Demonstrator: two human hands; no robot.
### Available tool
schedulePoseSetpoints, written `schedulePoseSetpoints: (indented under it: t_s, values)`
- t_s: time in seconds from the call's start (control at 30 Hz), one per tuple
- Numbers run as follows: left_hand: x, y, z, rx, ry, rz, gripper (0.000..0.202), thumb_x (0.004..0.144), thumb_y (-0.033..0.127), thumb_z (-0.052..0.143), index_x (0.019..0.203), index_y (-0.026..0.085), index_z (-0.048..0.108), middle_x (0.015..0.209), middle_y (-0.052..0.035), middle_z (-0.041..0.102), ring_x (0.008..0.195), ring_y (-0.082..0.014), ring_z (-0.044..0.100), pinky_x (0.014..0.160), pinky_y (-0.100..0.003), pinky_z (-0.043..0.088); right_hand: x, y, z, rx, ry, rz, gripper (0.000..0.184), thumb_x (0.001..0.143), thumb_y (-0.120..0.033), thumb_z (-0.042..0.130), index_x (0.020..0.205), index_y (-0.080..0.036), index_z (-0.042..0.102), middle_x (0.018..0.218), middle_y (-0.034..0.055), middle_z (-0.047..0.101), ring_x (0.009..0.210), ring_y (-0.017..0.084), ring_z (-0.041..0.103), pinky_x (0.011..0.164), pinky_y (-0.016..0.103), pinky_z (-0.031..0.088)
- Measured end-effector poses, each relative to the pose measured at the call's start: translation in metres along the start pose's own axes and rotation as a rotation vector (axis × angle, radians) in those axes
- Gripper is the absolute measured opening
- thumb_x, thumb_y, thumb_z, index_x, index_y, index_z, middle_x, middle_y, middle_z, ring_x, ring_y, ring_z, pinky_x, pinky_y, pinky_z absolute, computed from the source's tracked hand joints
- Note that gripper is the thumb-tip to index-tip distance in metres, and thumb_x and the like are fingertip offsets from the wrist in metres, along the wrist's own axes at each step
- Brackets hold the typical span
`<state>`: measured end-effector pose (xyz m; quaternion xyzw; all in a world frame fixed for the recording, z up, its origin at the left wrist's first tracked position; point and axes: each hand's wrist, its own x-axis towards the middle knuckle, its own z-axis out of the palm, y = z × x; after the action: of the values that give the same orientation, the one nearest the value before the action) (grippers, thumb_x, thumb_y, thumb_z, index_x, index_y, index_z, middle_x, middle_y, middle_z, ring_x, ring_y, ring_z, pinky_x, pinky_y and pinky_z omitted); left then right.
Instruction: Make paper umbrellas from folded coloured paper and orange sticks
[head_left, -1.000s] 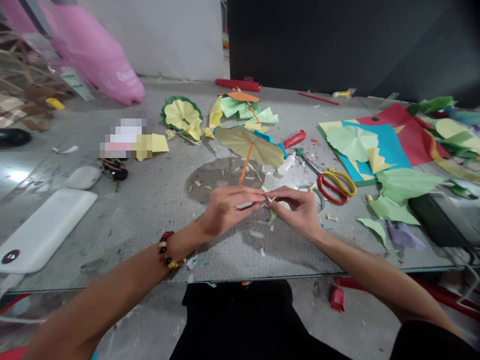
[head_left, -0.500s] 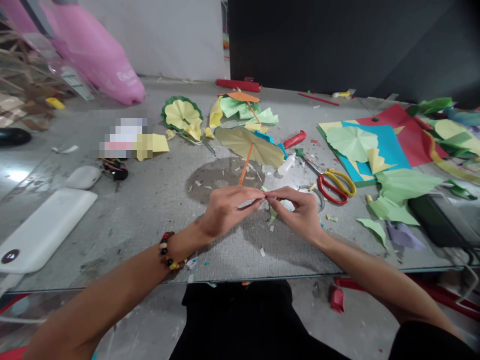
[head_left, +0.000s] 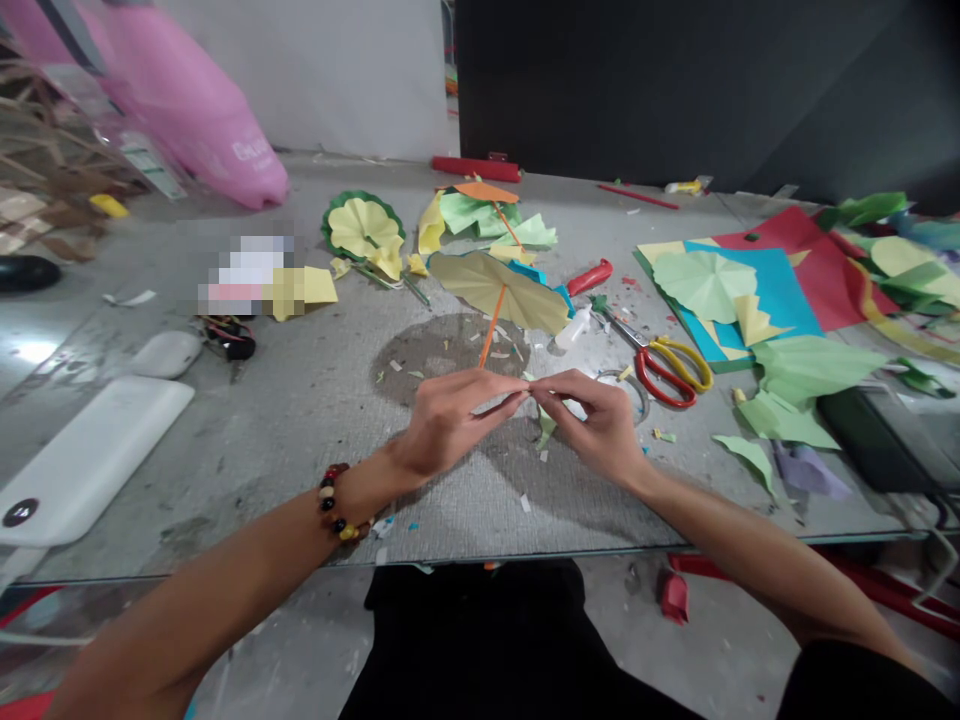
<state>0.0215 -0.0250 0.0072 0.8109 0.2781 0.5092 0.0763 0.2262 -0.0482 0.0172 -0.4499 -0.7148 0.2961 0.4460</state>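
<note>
The fingertips of the left hand [head_left: 454, 418] and right hand [head_left: 592, 420] meet above the bench [head_left: 300, 420], each hand's fingers pinched together; what they clamp is too hidden to tell. A pale green scrap [head_left: 546, 428] shows just below them. Beyond, a yellow paper parasol [head_left: 469, 285] leans, its orange stick [head_left: 491, 330] running down behind the left hand. Farther right lie a white bottle [head_left: 574, 330], scissors [head_left: 643, 374] and a pleated green disc [head_left: 705, 285] on a blue sheet [head_left: 791, 290].
</note>
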Motion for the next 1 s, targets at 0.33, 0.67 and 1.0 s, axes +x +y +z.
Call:
schedulePoseSetpoints:
  t_s: [0.33,0.67,1.0]
  values:
    - [-0.001,-0.001,-0.001,0.042,-0.007,0.033,0.013,0.092,0.017,0.072,0.104,0.02,0.071,0.093,0.0002,0.078,0.081,-0.0102,0.073,0.076,-0.021,0.058,0.001,0.002,0.0,0.032,-0.017,-0.031,0.021,0.094,-0.027,0.065,0.108,-0.032,0.079,0.101,0.0045,0.074,0.093,0.019,0.068,0.084,0.037,0.056]
    - [-0.001,0.0,-0.002,0.054,-0.008,0.042,0.011,0.091,0.018,0.073,0.102,0.019,0.071,0.091,0.0,0.078,0.08,-0.0099,0.073,0.076,-0.021,0.057,0.003,0.007,0.001,0.127,-0.063,-0.009,0.018,0.094,-0.026,0.066,0.106,-0.03,0.079,0.096,0.0038,0.073,0.089,0.017,0.067,0.08,0.034,0.054]
    - [0.0,-0.002,-0.002,0.064,-0.013,0.047,0.011,0.091,0.018,0.073,0.102,0.018,0.071,0.092,-0.0003,0.077,0.082,-0.01,0.073,0.078,-0.02,0.058,0.005,0.012,-0.001,0.09,-0.076,-0.094,0.018,0.094,-0.022,0.065,0.105,-0.027,0.078,0.097,0.0042,0.075,0.089,0.016,0.069,0.078,0.033,0.056]
